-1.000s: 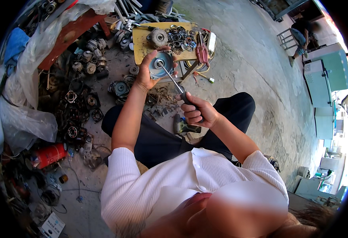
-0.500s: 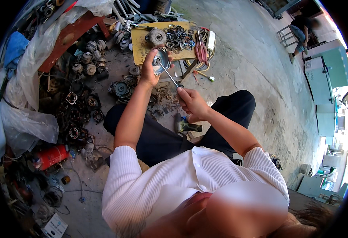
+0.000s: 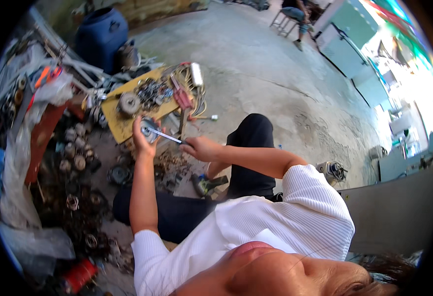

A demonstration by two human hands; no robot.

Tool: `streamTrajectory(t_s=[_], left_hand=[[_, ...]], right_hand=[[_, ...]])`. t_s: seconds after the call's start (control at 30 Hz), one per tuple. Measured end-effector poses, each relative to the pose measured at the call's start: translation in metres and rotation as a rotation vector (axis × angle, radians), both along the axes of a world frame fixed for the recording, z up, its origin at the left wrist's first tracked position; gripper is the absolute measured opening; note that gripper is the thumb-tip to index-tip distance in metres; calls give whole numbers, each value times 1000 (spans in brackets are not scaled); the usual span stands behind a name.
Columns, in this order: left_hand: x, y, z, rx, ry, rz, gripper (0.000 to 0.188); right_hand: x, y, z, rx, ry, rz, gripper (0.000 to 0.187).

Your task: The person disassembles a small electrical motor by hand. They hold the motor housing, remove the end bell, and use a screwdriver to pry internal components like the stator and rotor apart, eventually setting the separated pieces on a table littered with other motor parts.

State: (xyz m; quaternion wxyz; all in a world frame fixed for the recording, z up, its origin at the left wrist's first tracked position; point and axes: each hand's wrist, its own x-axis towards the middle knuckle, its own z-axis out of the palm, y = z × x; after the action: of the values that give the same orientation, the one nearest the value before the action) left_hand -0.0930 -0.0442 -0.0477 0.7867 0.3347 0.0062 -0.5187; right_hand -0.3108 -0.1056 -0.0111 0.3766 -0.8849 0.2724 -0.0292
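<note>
My left hand [image 3: 141, 139] grips a round grey metal motor end cover [image 3: 149, 123] by its edge. In my right hand [image 3: 201, 148] is a screwdriver [image 3: 166, 135], held by its dark handle. Its shaft points left, and the tip reaches the face of the cover; whether it touches is too small to tell. Just beyond my left hand lies a yellow board [image 3: 113, 117], with a round motor [image 3: 128, 103] on it. A pile of small metal rings and parts [image 3: 152, 93] sits beside the motor. Red-handled pliers [image 3: 182, 97] rest at the board's right edge.
Motor parts [image 3: 76, 153] crowd the floor on my left, near clear plastic sheeting [image 3: 16, 192]. A green-and-black power tool [image 3: 207, 184] lies by my legs. Farther off stand a blue barrel [image 3: 100, 37] and a seated person [image 3: 295, 14]. Pale green cabinets [image 3: 345, 52] line the right.
The whole view has shifted and turned, bringing the blue barrel into sight. Both hands still hold the end cover and screwdriver, with the screwdriver now lying flatter across the view.
</note>
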Motion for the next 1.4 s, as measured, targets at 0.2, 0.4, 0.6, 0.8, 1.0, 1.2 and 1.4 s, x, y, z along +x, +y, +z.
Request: streamTrajectory(t_s=[0.2, 0.4, 0.6, 0.8, 1.0, 1.2, 1.4], left_hand=[[5, -7, 13, -139, 22, -70, 36], [30, 3, 21, -484, 164, -206, 41], [19, 15, 51, -451, 171, -179, 51], [19, 16, 48, -511, 156, -197, 53], [18, 16, 48, -525, 59, -209, 55], [22, 17, 44, -548, -40, -227, 57], [21, 19, 46, -522, -110, -201, 55]], right_hand=[[0, -7, 22, -66, -64, 1, 38], [3, 0, 50, 393, -147, -145, 27], [-8, 9, 72, 882, -168, -168, 33], [-3, 16, 78, 878, -69, -124, 35], [1, 18, 82, 940, -41, -140, 36], [2, 20, 82, 974, -36, -148, 36], [3, 18, 84, 946, -25, -145, 36]])
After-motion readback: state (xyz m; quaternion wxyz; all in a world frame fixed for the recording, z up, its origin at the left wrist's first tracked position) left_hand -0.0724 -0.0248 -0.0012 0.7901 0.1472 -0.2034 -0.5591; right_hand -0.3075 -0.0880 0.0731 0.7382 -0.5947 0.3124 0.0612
